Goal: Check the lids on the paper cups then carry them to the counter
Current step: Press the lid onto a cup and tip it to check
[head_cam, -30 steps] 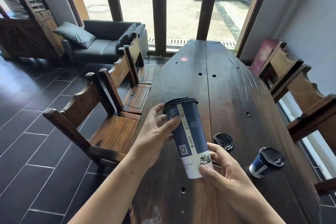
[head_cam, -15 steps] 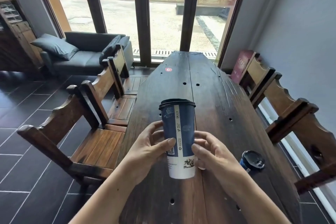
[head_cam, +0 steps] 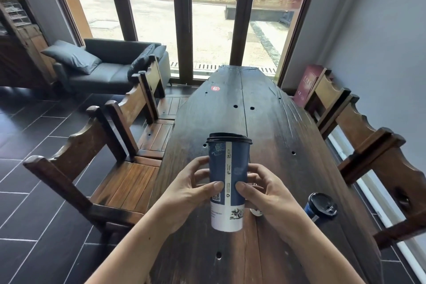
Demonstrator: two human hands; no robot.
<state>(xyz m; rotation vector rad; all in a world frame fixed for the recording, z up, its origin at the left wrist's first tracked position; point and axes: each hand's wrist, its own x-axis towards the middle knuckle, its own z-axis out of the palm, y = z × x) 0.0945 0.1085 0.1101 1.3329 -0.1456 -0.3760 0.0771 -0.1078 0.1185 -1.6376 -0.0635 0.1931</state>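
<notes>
1. dark plank bench (head_cam: 265,122) runs away toward tall windows (head_cam: 207,18), with wooden chairs (head_cam: 96,168) along its left side and more chairs on the right by a grey wall.
2. left hand (head_cam: 189,193) is wrapped around the left side of a tall paper cup (head_cam: 227,182), thumb pressed on the front face and fingers curled behind.
3. right hand (head_cam: 267,193) holds the same cup from the right side, thumb on the front just beside the left thumb, the two thumb tips near each other but apart.
4. tall paper cup is blue above and white at its base, upright between both hands and lifted clear of the bench; a pale seam strip with print runs down its front.
5. black lid (head_cam: 228,138) sits on the cup's rim, above both hands; it looks level, though the far edge cannot be seen.
6. second cup (head_cam: 319,208) with a black lid is just right of the right hand, tilted; whether it rests flat on the bench i cannot tell.
7. small white object shows under the right hand's fingers, too hidden to name.
8. grey sofa (head_cam: 108,69) with cushions stands far left of the left hand, on dark floor tiles.
</notes>
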